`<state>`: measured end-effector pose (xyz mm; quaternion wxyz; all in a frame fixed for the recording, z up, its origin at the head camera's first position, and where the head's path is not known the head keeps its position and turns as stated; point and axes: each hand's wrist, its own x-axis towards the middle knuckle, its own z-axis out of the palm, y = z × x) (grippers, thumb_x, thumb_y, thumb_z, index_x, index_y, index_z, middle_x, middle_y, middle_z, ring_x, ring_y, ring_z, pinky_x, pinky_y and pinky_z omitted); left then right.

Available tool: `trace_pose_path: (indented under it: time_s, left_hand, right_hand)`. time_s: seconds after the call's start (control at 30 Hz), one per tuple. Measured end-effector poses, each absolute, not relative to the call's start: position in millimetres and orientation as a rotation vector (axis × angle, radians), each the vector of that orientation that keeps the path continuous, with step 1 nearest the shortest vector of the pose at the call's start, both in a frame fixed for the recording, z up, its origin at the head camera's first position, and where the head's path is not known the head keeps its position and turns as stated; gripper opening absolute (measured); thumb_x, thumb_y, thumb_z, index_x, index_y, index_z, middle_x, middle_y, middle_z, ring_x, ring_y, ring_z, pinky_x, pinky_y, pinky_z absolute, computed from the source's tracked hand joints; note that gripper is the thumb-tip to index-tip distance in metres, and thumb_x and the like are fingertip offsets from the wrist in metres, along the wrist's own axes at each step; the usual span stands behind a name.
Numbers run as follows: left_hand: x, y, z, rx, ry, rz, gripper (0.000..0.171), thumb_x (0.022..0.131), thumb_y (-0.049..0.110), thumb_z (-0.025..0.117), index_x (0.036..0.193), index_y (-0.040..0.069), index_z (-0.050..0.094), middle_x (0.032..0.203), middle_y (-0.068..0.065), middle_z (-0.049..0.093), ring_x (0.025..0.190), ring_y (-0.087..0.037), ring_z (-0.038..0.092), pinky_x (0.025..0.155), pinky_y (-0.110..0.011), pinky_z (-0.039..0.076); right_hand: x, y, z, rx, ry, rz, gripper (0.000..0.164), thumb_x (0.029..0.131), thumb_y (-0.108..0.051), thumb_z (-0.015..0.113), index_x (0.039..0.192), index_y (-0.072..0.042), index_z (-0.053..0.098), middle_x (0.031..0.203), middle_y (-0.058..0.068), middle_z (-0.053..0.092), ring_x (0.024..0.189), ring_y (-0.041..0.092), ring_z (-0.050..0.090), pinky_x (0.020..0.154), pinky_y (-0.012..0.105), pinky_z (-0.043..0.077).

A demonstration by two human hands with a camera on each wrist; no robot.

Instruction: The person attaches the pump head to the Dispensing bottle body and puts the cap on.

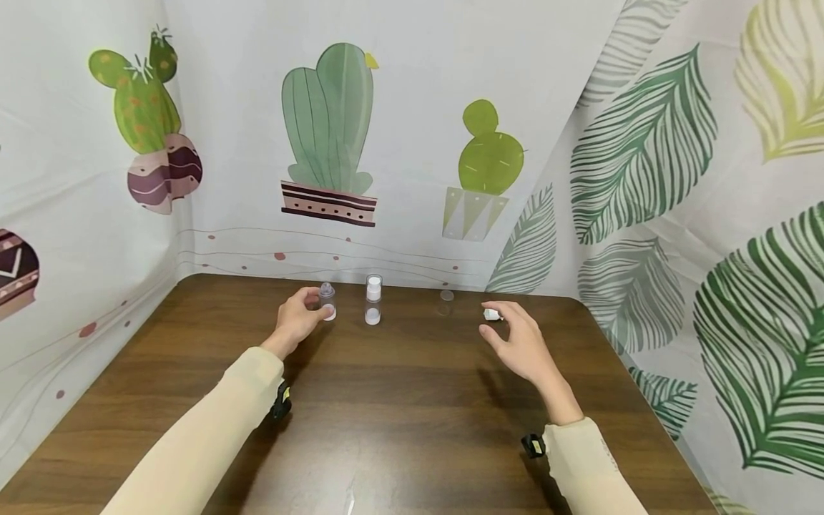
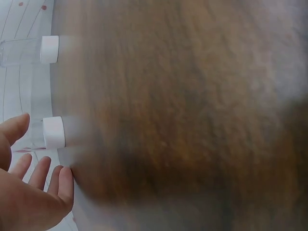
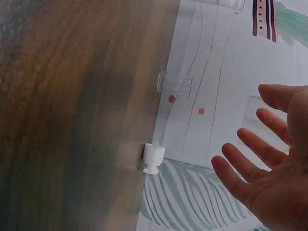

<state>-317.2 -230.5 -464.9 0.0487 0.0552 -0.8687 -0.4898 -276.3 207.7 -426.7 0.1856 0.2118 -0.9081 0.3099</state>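
My left hand (image 1: 297, 320) is at a clear bottle (image 1: 328, 302) with a white base, thumb and fingers on either side of it. In the left wrist view the fingers look loosely spread about that bottle (image 2: 54, 133); whether they touch it is hard to tell. My right hand (image 1: 518, 342) hovers with parted fingers by a small white pump top (image 1: 491, 315) lying on the table. The right wrist view shows this pump top (image 3: 154, 157) apart from the fingers, the palm holding nothing.
A second clear bottle (image 1: 373, 309), with a white pump and a clear cover on top, stands right of the left hand. Between the hands is a clear cap (image 1: 445, 303). The brown wooden table (image 1: 399, 415) meets a patterned cloth wall (image 1: 412, 143) at its back edge.
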Motion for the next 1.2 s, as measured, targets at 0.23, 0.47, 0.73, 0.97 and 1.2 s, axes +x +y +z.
trace_pose_path:
  time_s: [0.23, 0.47, 0.73, 0.97, 1.2]
  left_hand:
    - [-319, -227, -464, 0.154, -2.668, -1.477, 0.050, 0.100, 0.023, 0.074, 0.144, 0.005, 0.057, 0.143, -0.023, 0.063, 0.139, -0.042, 0.050, 0.113, -0.055, 0.043]
    - [-316, -225, -463, 0.152, -2.665, -1.463, 0.046, 0.102, 0.023, 0.072, 0.142, 0.005, 0.057, 0.142, -0.023, 0.064, 0.138, -0.043, 0.050, 0.112, -0.057, 0.044]
    - [-305, -225, -460, 0.061, -2.616, -1.463, 0.043, 0.103, 0.023, 0.072, 0.140, 0.006, 0.058, 0.138, -0.022, 0.068, 0.133, -0.040, 0.057, 0.111, -0.056, 0.046]
    - [-290, -219, -454, -0.005, -2.575, -1.445, 0.045, 0.100, 0.025, 0.075, 0.140, 0.010, 0.061, 0.133, -0.018, 0.071, 0.127, -0.037, 0.066, 0.107, -0.054, 0.051]
    - [-273, -213, -442, -0.044, -2.544, -1.437, 0.046, 0.098, 0.026, 0.077, 0.139, 0.012, 0.062, 0.130, -0.017, 0.072, 0.123, -0.036, 0.068, 0.105, -0.055, 0.051]
  right_hand:
    - [-277, 206, -427, 0.592, -2.568, 0.881, 0.044, 0.097, -0.013, 0.077, 0.139, -0.009, 0.066, 0.136, 0.014, 0.066, 0.122, 0.039, 0.061, 0.097, 0.052, 0.052]
    - [-279, 207, -428, 0.591, -2.572, 0.880, 0.043, 0.097, -0.013, 0.077, 0.139, -0.008, 0.066, 0.133, 0.015, 0.066, 0.116, 0.035, 0.062, 0.095, 0.051, 0.052]
    - [-289, 214, -430, 0.577, -2.571, 0.897, 0.042, 0.096, -0.013, 0.078, 0.136, -0.007, 0.067, 0.131, 0.016, 0.068, 0.115, 0.040, 0.063, 0.095, 0.054, 0.051]
    - [-301, 224, -433, 0.546, -2.594, 0.905, 0.040, 0.097, -0.012, 0.075, 0.136, -0.006, 0.067, 0.133, 0.019, 0.067, 0.117, 0.038, 0.063, 0.096, 0.055, 0.050]
    - [-314, 231, -432, 0.529, -2.627, 0.896, 0.040, 0.097, -0.010, 0.075, 0.136, -0.004, 0.067, 0.133, 0.020, 0.067, 0.118, 0.040, 0.065, 0.099, 0.059, 0.050]
